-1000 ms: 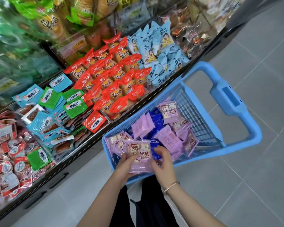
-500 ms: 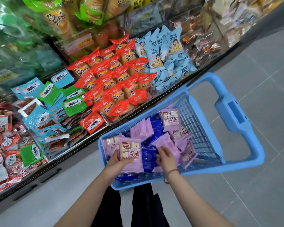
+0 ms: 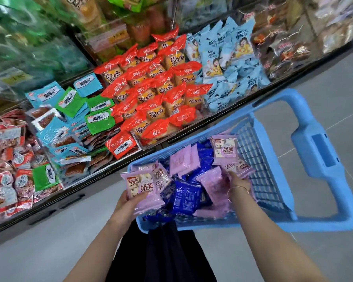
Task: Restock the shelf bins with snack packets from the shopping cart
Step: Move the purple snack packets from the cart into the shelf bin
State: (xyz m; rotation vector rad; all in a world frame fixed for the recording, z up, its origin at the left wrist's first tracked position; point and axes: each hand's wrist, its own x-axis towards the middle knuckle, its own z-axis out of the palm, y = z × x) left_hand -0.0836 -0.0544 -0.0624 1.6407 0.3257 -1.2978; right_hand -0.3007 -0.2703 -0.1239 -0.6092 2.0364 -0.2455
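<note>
- Holding one stack of lilac packets [image 3: 140,187], the left hand [image 3: 126,204] has its thumb laid across the top packet and its fingers underneath. The stack sits over the near left corner of the cart. How many packets are in it cannot be told, beyond more than one.
- The top packet is a glossy square sachet. It is pale purple, with two dark characters, a small red logo and a picture of pale snack pieces.
- The right hand [image 3: 237,179], with one thin bangle [image 3: 238,188] at the wrist, reaches into the cart. Its fingertips are hidden under a printed lilac packet, so I cannot tell whether it grips anything.
- One blue plastic shopping cart [image 3: 259,163] stands just beside the shelf. About eight loose lilac packets [image 3: 224,149] lie in it, some printed side up and some showing plain backs.
- Dark blue packets [image 3: 183,197] lie mixed in between them, overlapping too much to count.
- The lower shelf bins [image 3: 167,140] show four groups:
  - orange-red packets [image 3: 151,92] in neat rows
  - pale blue packets [image 3: 230,64] to their right
  - green and turquoise flat packets [image 3: 99,121] to their left
  - red-and-white packets [image 3: 8,159] at the far left
</note>
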